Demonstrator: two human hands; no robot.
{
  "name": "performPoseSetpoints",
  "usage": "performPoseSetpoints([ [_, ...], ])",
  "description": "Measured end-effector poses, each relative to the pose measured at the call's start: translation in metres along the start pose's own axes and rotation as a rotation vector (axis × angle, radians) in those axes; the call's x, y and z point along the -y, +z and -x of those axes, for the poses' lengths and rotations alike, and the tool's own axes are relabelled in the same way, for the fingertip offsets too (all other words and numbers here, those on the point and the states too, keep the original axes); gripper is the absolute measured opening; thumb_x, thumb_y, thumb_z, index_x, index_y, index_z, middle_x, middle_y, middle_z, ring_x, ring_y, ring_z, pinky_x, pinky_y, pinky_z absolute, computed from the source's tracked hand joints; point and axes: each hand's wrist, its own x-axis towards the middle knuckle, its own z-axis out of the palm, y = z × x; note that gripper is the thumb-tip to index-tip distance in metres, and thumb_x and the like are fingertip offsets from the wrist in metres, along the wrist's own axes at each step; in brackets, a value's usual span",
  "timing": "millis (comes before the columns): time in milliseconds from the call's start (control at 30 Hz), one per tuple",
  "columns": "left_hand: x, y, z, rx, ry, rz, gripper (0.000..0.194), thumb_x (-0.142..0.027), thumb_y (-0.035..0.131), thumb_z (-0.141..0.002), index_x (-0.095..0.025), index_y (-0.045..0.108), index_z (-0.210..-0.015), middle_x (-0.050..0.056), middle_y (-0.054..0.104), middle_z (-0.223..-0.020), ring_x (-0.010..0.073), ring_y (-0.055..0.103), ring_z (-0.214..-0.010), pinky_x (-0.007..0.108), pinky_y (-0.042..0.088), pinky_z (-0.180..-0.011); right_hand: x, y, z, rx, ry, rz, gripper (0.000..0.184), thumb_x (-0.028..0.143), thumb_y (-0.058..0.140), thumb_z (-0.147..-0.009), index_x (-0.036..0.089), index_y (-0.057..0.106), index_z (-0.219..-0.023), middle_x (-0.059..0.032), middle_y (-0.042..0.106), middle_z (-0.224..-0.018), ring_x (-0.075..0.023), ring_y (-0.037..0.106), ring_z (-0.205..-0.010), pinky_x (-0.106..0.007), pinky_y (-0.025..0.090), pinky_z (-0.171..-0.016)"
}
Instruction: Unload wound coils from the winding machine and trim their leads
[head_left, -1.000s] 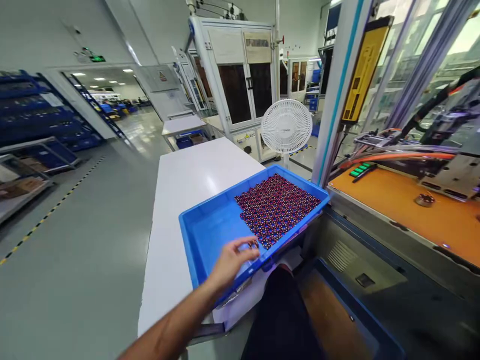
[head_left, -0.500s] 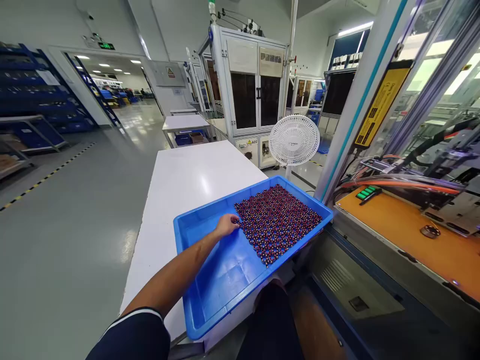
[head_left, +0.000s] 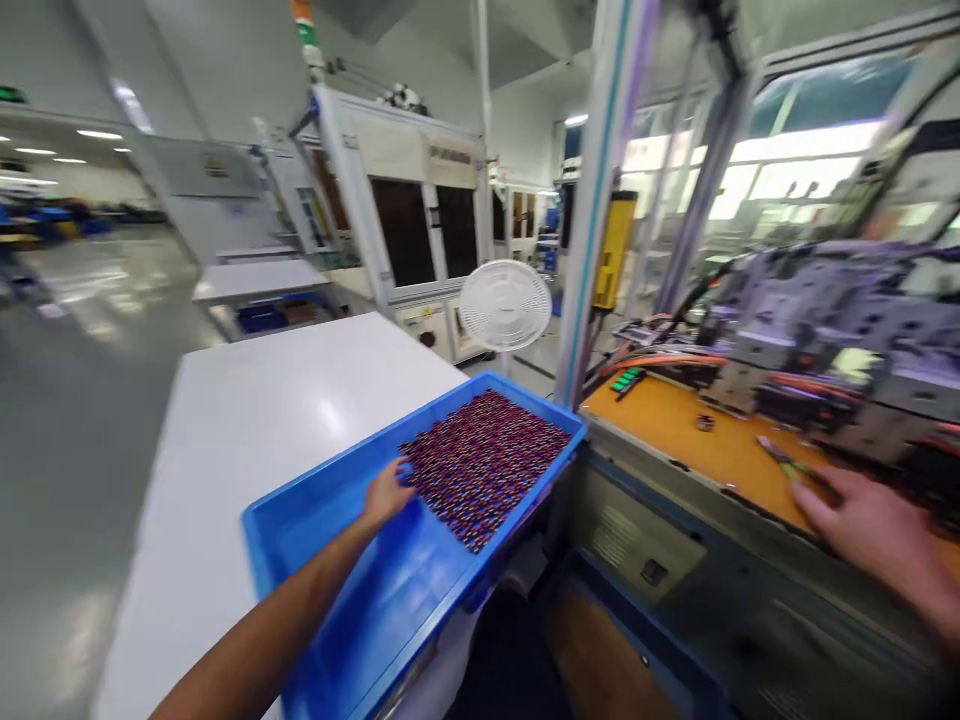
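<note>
A blue plastic tray lies on a white table, its far half packed with several small dark red and blue round parts. My left hand reaches into the tray, fingers curled at the near-left corner of the parts patch; whether it grips one is hidden. My right hand stretches over the orange machine deck, fingers extended toward a small green-tipped tool lying there. The frame is smeared by motion.
A machine with cables and grey blocks stands behind the orange deck. A small ring part rests on the deck. A white fan stands beyond the tray, cabinets behind it. Another white table is further back.
The view has swung right. My right hand has come into view over the orange deck. My left hand went from the near edge of the parts to their left corner and stays there.
</note>
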Motion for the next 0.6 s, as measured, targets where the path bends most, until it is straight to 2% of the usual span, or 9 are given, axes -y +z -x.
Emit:
performPoseSetpoints([
  [67,-0.027,-0.007,0.007,-0.042,0.113,-0.002,0.034,-0.021,0.068,-0.083,-0.014,0.06,-0.116,0.011,0.066,-0.119,0.0279,0.064,-0.11,0.052,0.052,-0.097,-0.005,-0.008,0.013,0.09,0.019,-0.013,0.027,0.034,0.056,-0.09,0.017,0.075,-0.1,-0.0172,0.072,-0.106,-0.0256,0.069,-0.095,-0.034,0.052,-0.081],
  [133,-0.069,-0.008,0.014,-0.068,0.278,0.027,0.046,-0.016,0.069,-0.073,-0.013,0.06,-0.118,0.015,0.064,-0.125,0.037,0.055,-0.126,0.057,0.041,-0.109,-0.004,-0.011,0.018,0.153,0.051,-0.018,0.026,0.031,0.061,-0.089,0.016,0.071,-0.108,-0.0134,0.07,-0.115,-0.0231,0.065,-0.106,-0.033,0.049,-0.095],
  [167,-0.095,-0.005,0.018,-0.057,0.372,0.05,0.051,-0.017,0.068,-0.072,-0.014,0.058,-0.122,0.015,0.062,-0.131,0.0372,0.051,-0.131,0.056,0.037,-0.113,-0.001,-0.01,0.017,0.18,0.07,-0.022,0.027,0.031,0.063,-0.09,0.015,0.068,-0.11,-0.0116,0.068,-0.118,-0.0221,0.063,-0.109,-0.036,0.047,-0.099],
  [233,-0.158,0.011,0.031,0.021,0.564,0.096,0.053,-0.021,0.067,-0.076,-0.017,0.055,-0.128,0.012,0.058,-0.138,0.0315,0.048,-0.134,0.049,0.033,-0.117,0.005,-0.009,0.01,0.218,0.118,-0.027,0.026,0.033,0.063,-0.093,0.014,0.066,-0.109,-0.0091,0.067,-0.116,-0.0209,0.062,-0.109,-0.04,0.048,-0.099],
  [333,-0.258,0.058,0.056,0.198,0.758,0.129,0.043,-0.023,0.071,-0.078,-0.021,0.063,-0.12,0.006,0.066,-0.13,0.0238,0.057,-0.126,0.037,0.039,-0.114,0.014,-0.008,-0.003,0.239,0.206,-0.035,0.026,0.037,0.059,-0.096,0.013,0.065,-0.105,-0.0082,0.066,-0.11,-0.0205,0.062,-0.104,-0.042,0.05,-0.095],
  [367,-0.289,0.078,0.064,0.247,0.784,0.133,0.041,-0.023,0.073,-0.078,-0.02,0.064,-0.118,0.007,0.068,-0.125,0.0234,0.06,-0.121,0.038,0.042,-0.111,0.016,-0.009,-0.006,0.238,0.23,-0.041,0.026,0.037,0.059,-0.097,0.013,0.065,-0.105,-0.0084,0.066,-0.109,-0.0207,0.062,-0.104,-0.043,0.05,-0.095],
  [433,-0.339,0.118,0.08,0.32,0.785,0.139,0.036,-0.03,0.068,-0.086,-0.016,0.062,-0.119,0.008,0.07,-0.116,0.0231,0.065,-0.108,0.047,0.049,-0.1,0.019,-0.01,-0.009,0.228,0.259,-0.06,0.027,0.037,0.059,-0.097,0.013,0.064,-0.106,-0.0087,0.065,-0.111,-0.021,0.062,-0.105,-0.043,0.051,-0.094],
  [500,-0.374,0.151,0.092,0.356,0.737,0.156,0.035,-0.034,0.062,-0.091,-0.015,0.06,-0.12,0.009,0.068,-0.115,0.0223,0.066,-0.102,0.047,0.053,-0.092,0.02,-0.012,-0.009,0.212,0.267,-0.083,0.027,0.037,0.059,-0.097,0.013,0.064,-0.108,-0.0086,0.064,-0.113,-0.0212,0.061,-0.106,-0.043,0.051,-0.095],
  [600,-0.399,0.178,0.103,0.385,0.668,0.208,0.035,-0.035,0.061,-0.092,-0.016,0.059,-0.121,0.009,0.065,-0.117,0.0225,0.065,-0.102,0.046,0.055,-0.09,0.018,-0.013,-0.006,0.189,0.265,-0.107,0.026,0.036,0.059,-0.097,0.013,0.064,-0.109,-0.0085,0.064,-0.114,-0.0215,0.061,-0.108,-0.044,0.05,-0.096],
])
